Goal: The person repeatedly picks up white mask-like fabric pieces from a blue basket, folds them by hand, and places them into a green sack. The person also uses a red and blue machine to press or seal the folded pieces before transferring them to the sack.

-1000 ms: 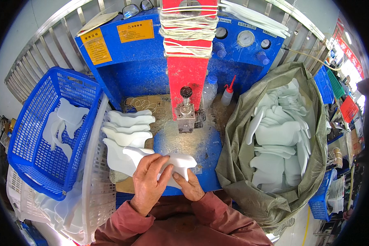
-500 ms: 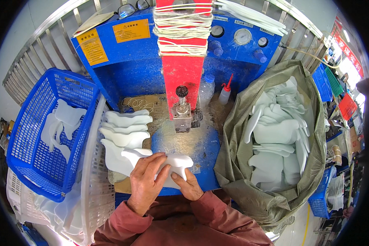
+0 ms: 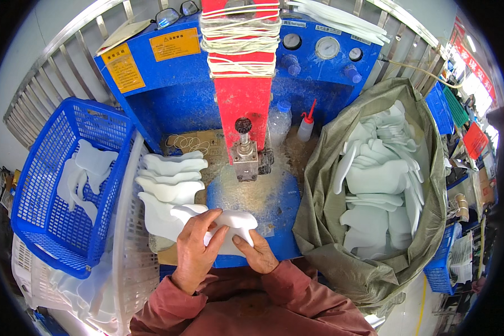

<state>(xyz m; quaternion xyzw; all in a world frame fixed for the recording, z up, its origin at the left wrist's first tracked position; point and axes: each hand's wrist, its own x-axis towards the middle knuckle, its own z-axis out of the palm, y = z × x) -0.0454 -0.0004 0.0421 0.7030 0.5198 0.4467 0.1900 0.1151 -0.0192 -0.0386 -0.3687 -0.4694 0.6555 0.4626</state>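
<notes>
Between my hands, above the front of the blue worktable, is a white, smooth, curved foam-like pad [image 3: 239, 220]. My left hand [image 3: 196, 246] grips its left part with the thumb and bent fingers. At its right end, my right hand [image 3: 257, 253] holds the edge, thumb on the near face; its other fingers are mostly hidden. Just left of my left hand, several similar white pads [image 3: 176, 187] lie in an overlapping row. Beyond the hands, the metal head [image 3: 245, 162] of a red machine arm [image 3: 242, 103] hangs over the blue work surface [image 3: 283, 207], apart from the held pad.
A green-grey sack [image 3: 325, 224] full of white pads stands at right. On the left, a blue basket [image 3: 45, 235] with a few pads rests above a white basket [image 3: 131, 269]. A clear bottle [image 3: 280, 120] and a red-tipped squeeze bottle [image 3: 306, 129] stand behind the machine head.
The view has shifted slightly, so the red machine arm appears a little farther left. My hands keep hold of the pad, which has tilted slightly.
</notes>
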